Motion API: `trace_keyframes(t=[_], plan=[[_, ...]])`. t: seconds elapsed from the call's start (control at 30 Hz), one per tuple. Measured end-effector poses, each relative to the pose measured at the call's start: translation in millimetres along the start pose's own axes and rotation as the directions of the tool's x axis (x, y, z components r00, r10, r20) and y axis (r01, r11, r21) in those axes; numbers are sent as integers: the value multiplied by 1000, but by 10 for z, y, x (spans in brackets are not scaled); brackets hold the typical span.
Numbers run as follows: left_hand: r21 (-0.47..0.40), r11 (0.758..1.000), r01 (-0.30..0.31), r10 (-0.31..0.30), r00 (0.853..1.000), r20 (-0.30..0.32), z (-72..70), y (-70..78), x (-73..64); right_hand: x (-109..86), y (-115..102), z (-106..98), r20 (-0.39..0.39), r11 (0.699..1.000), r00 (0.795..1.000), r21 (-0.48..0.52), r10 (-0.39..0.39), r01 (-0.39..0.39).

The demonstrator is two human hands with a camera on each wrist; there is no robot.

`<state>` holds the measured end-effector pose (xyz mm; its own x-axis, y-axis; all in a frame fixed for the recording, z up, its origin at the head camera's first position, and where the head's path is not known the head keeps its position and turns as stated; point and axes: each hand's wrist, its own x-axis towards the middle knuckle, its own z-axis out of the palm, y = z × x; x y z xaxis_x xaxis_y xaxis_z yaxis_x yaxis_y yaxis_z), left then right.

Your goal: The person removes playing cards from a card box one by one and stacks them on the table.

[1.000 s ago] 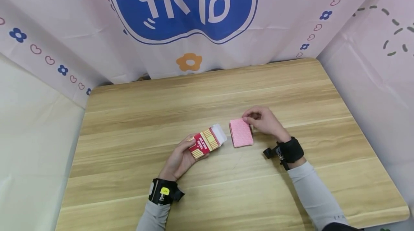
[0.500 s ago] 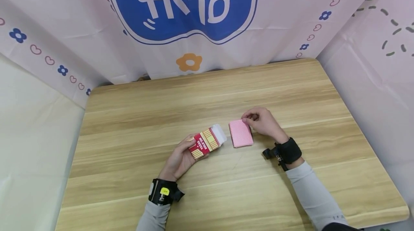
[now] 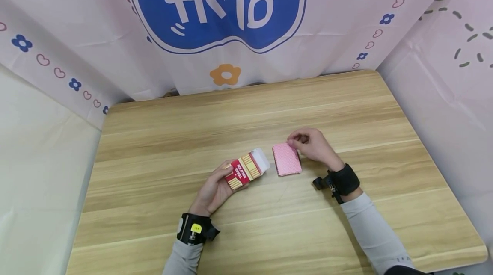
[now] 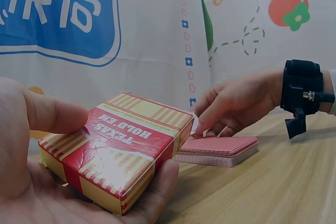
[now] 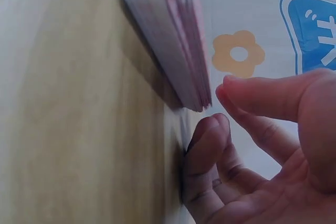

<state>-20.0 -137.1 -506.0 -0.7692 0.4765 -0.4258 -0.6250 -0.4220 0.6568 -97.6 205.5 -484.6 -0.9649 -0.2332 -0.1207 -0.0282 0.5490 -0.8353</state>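
Note:
My left hand (image 3: 215, 187) grips a playing-card box (image 3: 243, 171), red and yellow with "Texas Hold'em" print, thumb on its printed face. Its white open end (image 3: 260, 160) points right toward a deck of playing cards (image 3: 287, 159). Pink patterned backs face up on the deck, which lies flat on the table. My right hand (image 3: 313, 146) is at the deck's far right corner, fingers loosely bent. In the right wrist view, the thumb (image 5: 262, 95) and fingers sit just past the deck's end (image 5: 173, 51), with a small gap showing; any light contact is unclear.
The wooden table (image 3: 173, 138) has a printed curtain (image 3: 262, 61) behind it and hanging sheets on both sides. Black wrist cameras (image 3: 344, 181) are strapped to both wrists.
My right hand has shifted very slightly left at the deck's corner. The left hand and the card box have stayed in place.

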Motion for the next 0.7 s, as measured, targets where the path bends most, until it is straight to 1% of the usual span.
trace_keyframes(t=[0.13,0.27,0.37,0.47,0.7], plan=[[-2,1000,-3,3,1000,18,-5,-4,3,-18,-56,12,-18,999,999,20,-27,27],[3,1000,-4,3,1000,12,-9,-10,6,-45,-146,48,-48,996,996,42,-71,73],[14,1000,-3,3,1000,7,-8,-14,8,-81,-247,85,-54,989,992,94,-111,116],[24,1000,-5,5,1000,13,-2,-15,8,-124,-346,128,-34,976,989,162,-145,149],[28,1000,-9,8,1000,8,16,-9,10,-197,-526,257,31,941,979,284,-202,185]])
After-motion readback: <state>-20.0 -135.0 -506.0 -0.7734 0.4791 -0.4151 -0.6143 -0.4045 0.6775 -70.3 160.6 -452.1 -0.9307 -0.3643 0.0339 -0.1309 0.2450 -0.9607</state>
